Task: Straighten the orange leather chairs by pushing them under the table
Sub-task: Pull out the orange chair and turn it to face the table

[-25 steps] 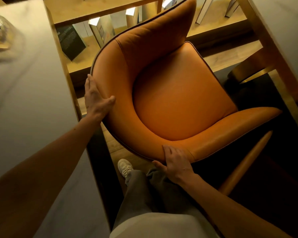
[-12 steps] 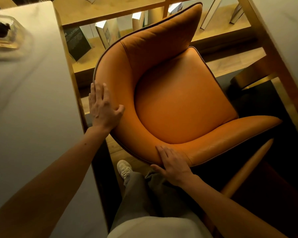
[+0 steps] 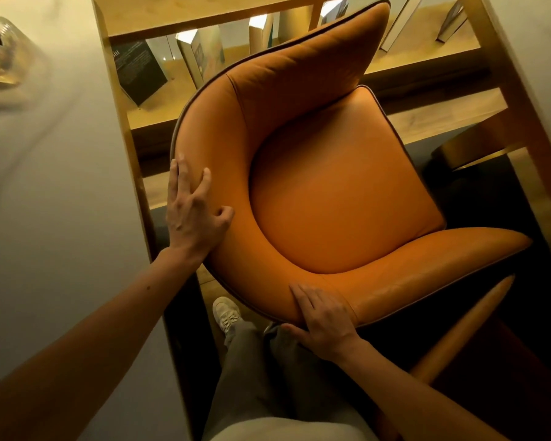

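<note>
An orange leather chair point(image 3: 341, 198) with a curved wrap-around back fills the middle of the view, seen from above, its seat facing up and right. My left hand point(image 3: 193, 211) lies on the outside of the curved back at its left, thumb hooked over the top edge. My right hand point(image 3: 325, 316) grips the back's near rim, fingers on the inside, thumb underneath. A white table point(image 3: 51, 218) with a wood edge runs along the left. Another white tabletop point(image 3: 544, 52) with a wood edge stands at the right.
A glass dish point(image 3: 4, 58) sits on the left table's far corner. Low wooden shelves point(image 3: 204, 14) with upright books stand beyond the chair. A wooden chair leg point(image 3: 465, 326) slants out at lower right. My shoe point(image 3: 226, 315) and trouser legs stand just behind the chair.
The chair back has swung a little to the right, away from the left table. My left hand slid down and round the back. My right hand keeps its hold on the rim.
</note>
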